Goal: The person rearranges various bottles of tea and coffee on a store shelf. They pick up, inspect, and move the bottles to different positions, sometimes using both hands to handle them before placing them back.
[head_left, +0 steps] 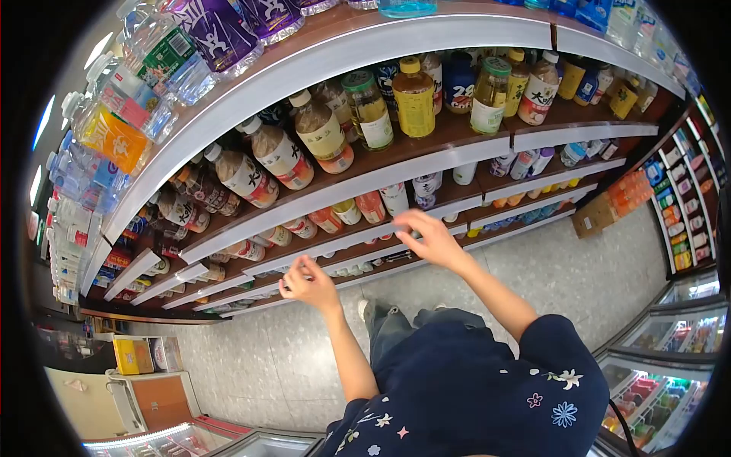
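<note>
Right hand [430,240] spread by shelf [358,185] of filled drink bottles [371,206], left hand [308,282] half-curled, empty

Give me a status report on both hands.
Right hand open, empty, by the shelf. Left hand curled, grip unclear. Bottles close ahead, nothing blocking.

Cardboard box [595,215] on speckled floor [563,274], glass-topped freezers [674,331] alongside, water bottles [164,53] up top.

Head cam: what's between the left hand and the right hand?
Head view: between the left hand and right hand runs a white shelf edge, with small bottles on the shelf below.
</note>
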Available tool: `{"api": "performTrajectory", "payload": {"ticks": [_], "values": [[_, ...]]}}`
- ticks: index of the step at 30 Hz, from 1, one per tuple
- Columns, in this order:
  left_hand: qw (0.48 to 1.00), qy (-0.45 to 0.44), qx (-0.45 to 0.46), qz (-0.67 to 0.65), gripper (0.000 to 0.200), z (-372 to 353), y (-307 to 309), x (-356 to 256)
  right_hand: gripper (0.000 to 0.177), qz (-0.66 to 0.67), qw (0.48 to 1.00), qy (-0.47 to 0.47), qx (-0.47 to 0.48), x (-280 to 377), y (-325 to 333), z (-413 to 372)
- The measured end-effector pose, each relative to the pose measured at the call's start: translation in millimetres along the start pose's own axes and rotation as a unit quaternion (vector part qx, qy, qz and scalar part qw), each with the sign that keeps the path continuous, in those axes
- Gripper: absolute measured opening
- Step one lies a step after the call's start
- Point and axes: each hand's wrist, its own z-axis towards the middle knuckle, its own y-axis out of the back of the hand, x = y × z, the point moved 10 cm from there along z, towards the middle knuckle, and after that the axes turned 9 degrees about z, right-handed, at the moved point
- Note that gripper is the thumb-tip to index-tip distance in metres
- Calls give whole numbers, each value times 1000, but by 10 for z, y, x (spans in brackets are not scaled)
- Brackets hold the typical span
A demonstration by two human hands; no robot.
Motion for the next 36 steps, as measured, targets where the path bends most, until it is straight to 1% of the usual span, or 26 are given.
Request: {"api": "performTrajectory", "payload": {"ticks": [1, 2, 3, 5, 6, 7, 9, 10, 12, 13, 16, 17, 18, 19, 21, 22, 25, 26, 27, 29, 30, 31, 32, 33, 35, 36], "values": [[1000, 25, -12, 6, 11, 22, 65, 70, 23, -15, 1000, 25, -7, 115, 36, 151], [999, 45, -6, 5, 14, 23, 95, 112, 25, -30, 997, 56, -40, 228, 120, 291], [999, 41, -11, 4, 14, 19, 128, 101, 27, -45, 993, 87, -73, 338, 204, 416], [999, 34, -22, 1, 14, -15, 165, 59, 31, -36, 985, 104, -130, 485, 392, 638], [1000, 27, -4, 4, 14, -73, 105, 68, 32, -33, 980, 112, -159, 555, 482, 737], [1000, 22, 13, -6, 14, -90, 90, 20, 39, -20, 977, 118, -179, 611, 542, 824], [998, 13, 49, -25, 15, -133, 43, -66, 48, -38, 971, 128, -199, 663, 605, 1006], [995, 30, 83, -42, 15, -160, -36, -25, 52, -44, 968, 132, -208, 661, 629, 1099], [996, 12, 40, -73, 16, -115, 15, -111, 60, -56, 962, 141, -227, 660, 666, 1293], [996, 3, 19, -89, 17, -82, 52, -167, 63, -65, 963, 131, -227, 673, 664, 1377], [993, -1, 48, -110, 16, -18, -33, -175, 74, -78, 965, 104, -228, 654, 623, 1584], [991, -7, 52, -121, 16, 27, -75, -185, 75, -88, 966, 88, -225, 608, 601, 1651], [991, -10, 36, -132, 15, 77, -79, -199, 76, -99, 967, 73, -222, 563, 580, 1713], [987, -22, 45, -151, 15, 128, -114, -220, 78, -110, 967, 56, -221, 516, 554, 1767], [978, -45, 62, -192, 15, 260, -169, -272, 78, -184, 955, 42, -231, 459, 494, 1844], [968, -69, 50, -235, 15, 349, -162, -342, 78, -221, 945, 33, -237, 443, 474, 1869], [945, -84, 62, -309, 5, 582, -271, -522, 74, -299, 917, 51, -261, 622, 484, 1823], [937, -98, 73, -328, 7, 665, -304, -615, 71, -278, 927, 28, -248, 600, 479, 1828], [920, -54, 124, -367, 10, 686, -482, -611, 71, -277, 925, 35, -258, 631, 473, 1792], [895, -63, 163, -411, 17, 857, -481, -856, 71, -277, 920, 53, -274, 668, 446, 1725], [893, -95, 155, -412, 21, 935, -468, -979, 71, -279, 909, 88, -297, 724, 438, 1681], [890, -127, 148, -411, 24, 990, -476, -1083, 71, -249, 923, 24, -293, 707, 452, 1672], [893, -160, 156, -391, 43, 1008, -529, -1176, 70, -216, 932, -42, -289, 709, 449, 1612], [898, -160, 158, -377, 49, 1037, -594, -1221, 70, -182, 935, -107, -285, 670, 425, 1538], [908, -159, 162, -352, 62, 1069, -692, -1299, 69, -205, 925, -69, -312, 779, 408, 1387], [900, -156, 214, -345, 76, 1049, -804, -1334, 69, -217, 919, -48, -325, 837, 404, 1299]]}}
